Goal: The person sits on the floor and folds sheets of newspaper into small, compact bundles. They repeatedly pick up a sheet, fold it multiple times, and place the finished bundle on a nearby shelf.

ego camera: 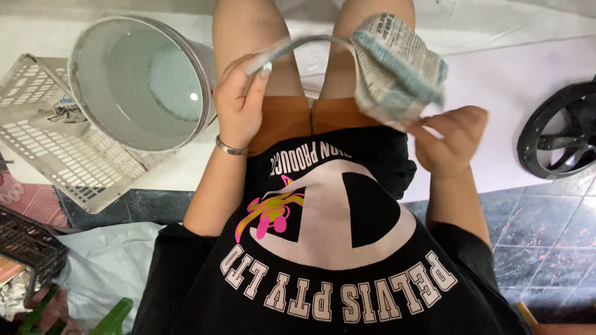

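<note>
Head view, looking down over a black printed shirt (329,248) and orange shorts (310,118). Two hands, both raised over the lap.

Left hand (239,102): closed, fingers curled round the near end of one thin grey curved strip (298,42). One silver bracelet (231,149) on the wrist.

Right hand (450,139): fingers bent, pinching the lower right edge of one crumpled wad of newspaper (397,68). Wad blurred, held over the right knee, far of the hand.

Strip arching from the left hand rightward to the wad, far end lost against the paper; whether wrapped or only touching cannot be told.

Left, far: one pale grey bucket (84,93), tilted on its side, mouth toward the viewer, inside bare and grey. Resting on one flat white perforated panel (62,161), which lies partly under it and extends nearer.

Left edge, near: one dark lattice crate (28,242), partly cut off. One pale plastic sheet (105,260) beside it. Green pieces (115,316) at the bottom edge, count unclear.

Right edge: one black wheel (559,133), partly out of view.

Underfoot: white sheet (515,74) far, dark tiles (540,229) near right, speckled with pink.
</note>
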